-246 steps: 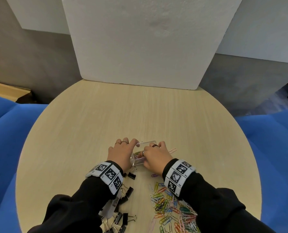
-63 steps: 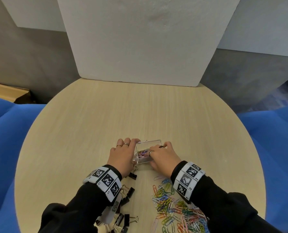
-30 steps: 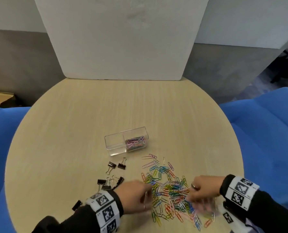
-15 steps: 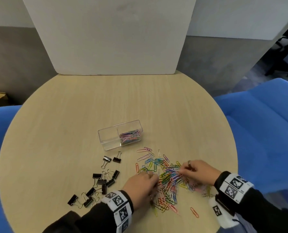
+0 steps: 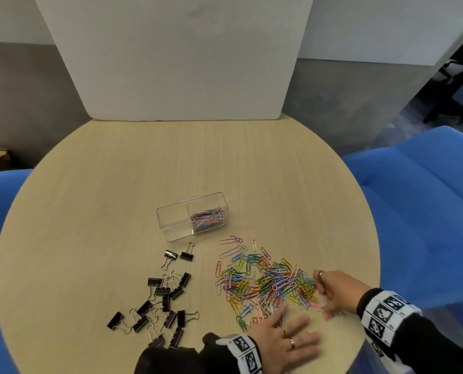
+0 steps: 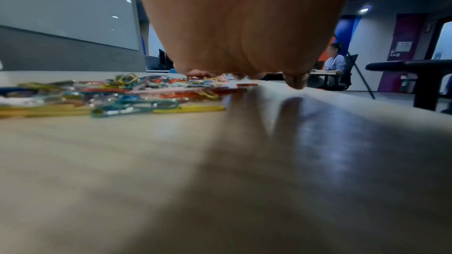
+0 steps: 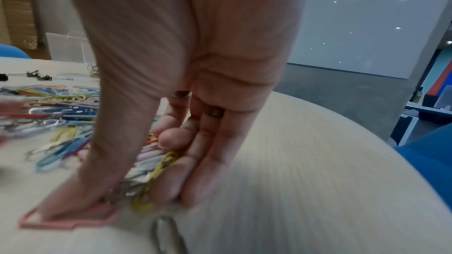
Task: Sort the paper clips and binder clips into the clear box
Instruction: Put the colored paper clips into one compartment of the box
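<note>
- right hand point(image 7: 186, 88) fingers point(image 7: 208, 161) curved in toward thumb, raking a small bunch of paper clips point(image 5: 262, 284) at pile's right edge; yellow clip point(image 7: 156, 177) and a few silvery ones caught between thumb and fingers; pink clip point(image 7: 71, 219) pinned flat under thumb tip; grip looks loose, more scoop than pinch
- left hand point(image 5: 287, 338) flat, fingers straight and spread, palm down on table point(image 5: 116, 198) at pile's near edge; holding nothing; fingertips just touching nearest clips, apparently herding them toward the right hand
- likely risks: bunch slipping out on lift since clips only lightly trapped; tangled clips dragging extras along and shedding them on the way; strays near table's near-right rim, incl. grey clip point(image 7: 168, 235), could get swept off edge by the raking; wrong-side drop would mix the sort
- clear box point(image 5: 192, 215) further up table, well apart from both hands; right compartment already part-filled with coloured clips; left compartment looks empty
- binder clips point(image 5: 160, 300) black, scattered left of the pile, two just beside box's near wall; none in box yet
- judgement: early in task; most paper clips and all binder clips still on table
- white board point(image 5: 176, 55) upright at far edge; blue seats point(image 5: 424, 198) either side
</note>
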